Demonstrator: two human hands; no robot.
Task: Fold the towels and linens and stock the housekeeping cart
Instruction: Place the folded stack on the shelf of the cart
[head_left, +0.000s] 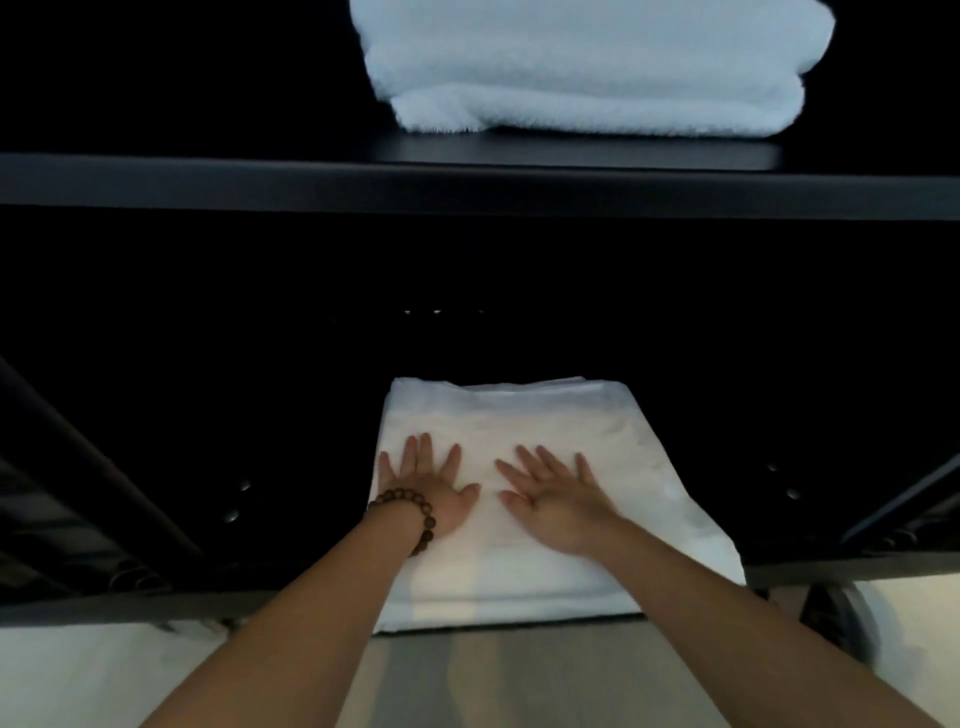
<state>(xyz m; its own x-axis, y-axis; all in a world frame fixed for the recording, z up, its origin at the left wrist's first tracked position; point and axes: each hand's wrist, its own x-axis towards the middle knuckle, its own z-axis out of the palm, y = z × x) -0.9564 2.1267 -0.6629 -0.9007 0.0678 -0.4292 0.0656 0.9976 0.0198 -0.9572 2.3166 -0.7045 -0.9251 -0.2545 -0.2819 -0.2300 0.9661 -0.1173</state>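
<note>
Both hands lay flat, fingers spread, on a folded white sheet (519, 415) at the front edge of the cart's lower shelf (857, 569): left hand (434, 491) (bead bracelet (410, 512) on the wrist) beside right hand (553, 493), gripping nothing. Folded towels (587, 67) sat on the upper shelf (260, 182).

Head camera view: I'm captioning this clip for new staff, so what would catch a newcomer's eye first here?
First, the folded smooth white linen on the black cart's lower shelf, with the left hand and right hand pressed flat on it, fingers spread. Next, the fluffy folded white terry towel on the upper shelf. A brown beaded bracelet circles the left wrist.
</note>
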